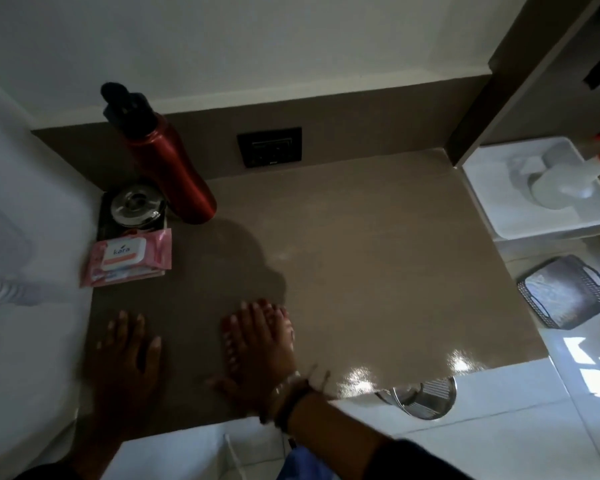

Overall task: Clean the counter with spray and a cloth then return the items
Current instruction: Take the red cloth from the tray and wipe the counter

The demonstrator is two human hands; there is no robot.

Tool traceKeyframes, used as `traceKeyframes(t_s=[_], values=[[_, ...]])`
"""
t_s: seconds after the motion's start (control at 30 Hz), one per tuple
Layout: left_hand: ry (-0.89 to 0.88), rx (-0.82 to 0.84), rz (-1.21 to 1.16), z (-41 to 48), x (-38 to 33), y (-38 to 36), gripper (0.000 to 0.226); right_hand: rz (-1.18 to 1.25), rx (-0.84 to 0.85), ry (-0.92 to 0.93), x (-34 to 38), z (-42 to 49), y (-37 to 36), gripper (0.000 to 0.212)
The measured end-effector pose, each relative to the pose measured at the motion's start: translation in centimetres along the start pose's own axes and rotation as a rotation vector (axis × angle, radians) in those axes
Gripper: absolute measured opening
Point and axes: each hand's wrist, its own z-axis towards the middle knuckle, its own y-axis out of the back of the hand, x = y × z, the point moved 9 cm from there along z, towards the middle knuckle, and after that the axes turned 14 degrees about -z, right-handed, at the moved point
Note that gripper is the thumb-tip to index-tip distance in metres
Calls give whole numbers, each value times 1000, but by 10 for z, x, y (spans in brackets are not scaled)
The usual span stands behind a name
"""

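Note:
My right hand (pixel 257 348) lies palm down on the brown counter (pixel 378 271) near its front edge. It presses on a pale cloth (pixel 318 377), which peeks out by the wrist and under the fingertips; most of it is hidden. My left hand (pixel 125 351) rests flat on the counter to the left, fingers apart, holding nothing. A white bottle with an orange-red top (pixel 565 181), possibly the spray, lies in a white tray (pixel 499 216) past the counter's right end.
A red bottle with a black cap (pixel 174 168), a steel lidded pot (pixel 136 206) and a pink wipes pack (pixel 129 258) stand at the back left corner. A black socket (pixel 269 147) sits in the backsplash. A dark basket (pixel 565 292) is on the floor at right.

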Motion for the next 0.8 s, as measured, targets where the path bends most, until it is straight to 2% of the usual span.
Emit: traceKeyframes(t_s=[0.1, 0.23, 0.3, 0.37, 0.43, 0.53, 0.6, 0.67, 0.73, 0.8], values=[[19, -47, -50, 4, 2, -3, 76, -134, -52, 51, -25, 94, 40, 87], [157, -113, -224, -2, -2, -12, 74, -205, 0, -254, -148, 178, 90, 86], [122, -177, -231, -10, -27, -13, 74, -197, 35, -373, -219, 166, 93, 93], [-6, -211, -228, -23, -76, -19, 74, -196, 5, -499, -290, 130, 96, 96], [-132, -164, -284, -31, -139, -35, 79, -209, 4, -599, -351, 85, 96, 96], [-270, -55, -411, -25, -242, -65, 80, -325, 39, -592, -390, 23, 82, 80], [-261, 28, -461, -13, -308, -90, 74, -333, 43, -528, -384, -9, 70, 66], [-232, 69, -442, 1, -368, -115, 66, -276, 2, -447, -381, -31, 69, 54], [-217, 77, -382, 7, -422, -141, 60, -83, -109, -428, -402, -51, 84, 44], [-181, 83, -320, 4, -463, -168, 65, 433, -237, -551, -454, -77, 100, 27]])
